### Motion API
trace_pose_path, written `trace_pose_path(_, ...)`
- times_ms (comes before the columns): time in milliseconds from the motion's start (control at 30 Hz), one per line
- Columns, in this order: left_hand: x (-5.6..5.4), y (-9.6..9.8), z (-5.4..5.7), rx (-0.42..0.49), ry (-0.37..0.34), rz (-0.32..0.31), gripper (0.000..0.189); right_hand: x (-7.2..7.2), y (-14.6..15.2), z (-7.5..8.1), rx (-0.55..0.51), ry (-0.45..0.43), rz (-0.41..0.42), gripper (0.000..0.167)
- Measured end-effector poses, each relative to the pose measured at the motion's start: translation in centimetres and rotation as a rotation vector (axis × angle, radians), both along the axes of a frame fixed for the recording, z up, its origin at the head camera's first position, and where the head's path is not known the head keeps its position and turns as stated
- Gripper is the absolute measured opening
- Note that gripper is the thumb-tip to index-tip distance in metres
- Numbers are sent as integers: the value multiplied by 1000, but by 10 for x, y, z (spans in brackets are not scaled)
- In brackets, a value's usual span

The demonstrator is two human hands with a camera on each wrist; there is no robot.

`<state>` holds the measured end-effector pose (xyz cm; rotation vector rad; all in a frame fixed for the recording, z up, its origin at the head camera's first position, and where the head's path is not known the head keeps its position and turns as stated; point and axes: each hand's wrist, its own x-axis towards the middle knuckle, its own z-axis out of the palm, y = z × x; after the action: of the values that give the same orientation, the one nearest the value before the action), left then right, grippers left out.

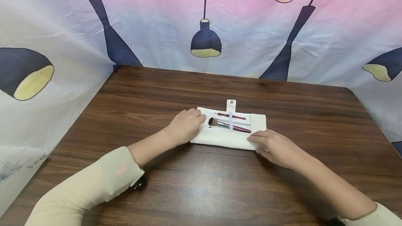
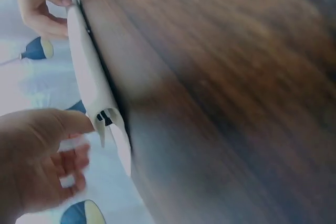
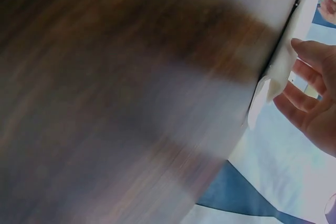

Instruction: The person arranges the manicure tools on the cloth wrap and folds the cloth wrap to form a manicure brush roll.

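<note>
A white fabric brush roll (image 1: 224,138) lies unfolded on the table, its lower part folded up like a pocket. Inside, a white strap (image 1: 230,120) crosses a broad makeup brush (image 1: 242,128) and a thin red-handled brush (image 1: 238,117). A tab with a metal snap (image 1: 231,102) sticks out at the top. My left hand (image 1: 187,125) is at the roll's left edge; in the left wrist view one digit touches the fold's open end (image 2: 107,114), the other fingers loosely bent. My right hand (image 1: 274,145) pinches the lower right corner between thumb and fingers.
The brown wooden table (image 1: 150,90) reaches back to a cloth backdrop (image 1: 166,37) printed with hanging lamps. Similar cloth hangs along the left and right sides. Light from above reflects off the wood in front of the roll.
</note>
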<state>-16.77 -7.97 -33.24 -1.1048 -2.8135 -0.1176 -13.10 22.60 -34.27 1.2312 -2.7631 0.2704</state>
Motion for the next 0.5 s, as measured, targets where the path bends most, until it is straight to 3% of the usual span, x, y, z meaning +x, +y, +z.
trace_pose_path(67, 3, 2, 2, -24, 67, -96, 9, 0, 1, -1, -3, -19, 2, 41)
trace_pose_path(133, 7, 3, 3, -50, 58, -151, 11, 0, 2, -2, -6, -33, 0, 43)
trace_pose_path(300, 12, 6, 4, -119, -25, -126, 14, -1, 1, -5, -6, -52, -17, 46)
trace_pose_path(500, 10, 9, 0, -187, -23, -135, 34, -2, -1, -9, 3, -12, -33, 45)
